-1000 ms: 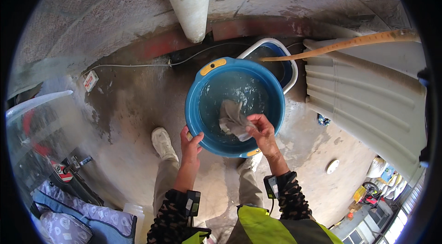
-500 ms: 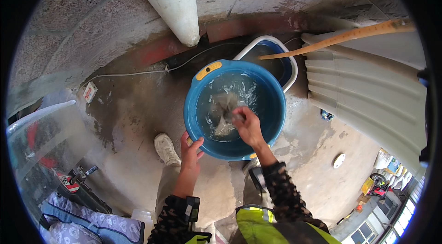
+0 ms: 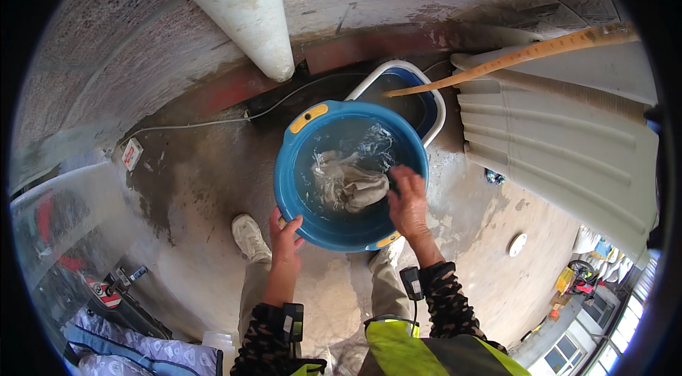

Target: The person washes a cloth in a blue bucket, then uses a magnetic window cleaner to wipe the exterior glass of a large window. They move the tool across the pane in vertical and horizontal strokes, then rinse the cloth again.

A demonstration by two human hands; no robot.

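A round blue basin (image 3: 281, 181) with yellow grip pads stands in front of my feet, holding cloudy water. In it lies a soaked greyish-white cloth (image 3: 364, 188), bunched up and partly under the surface. At the basin's lower left rim is my left hand (image 3: 286, 235), thumb over the edge and fingers round the outside. My right hand (image 3: 410, 207) hovers over the lower right of the basin, fingers apart and slightly blurred, just right of the cloth and with nothing held in it.
Behind the basin, a white-rimmed blue tub (image 3: 438, 113) holds water and one end of a wooden pole (image 3: 511, 58). A pale pipe (image 3: 241, 10) stands by the wall. Ribbed pale panels (image 3: 547, 156) line the right. A cable (image 3: 202, 122) runs across the wet floor.
My right hand has let go of the cloth and moved right, its fingers opening. The cloth now lies loose in the water. My left hand stays on the rim.
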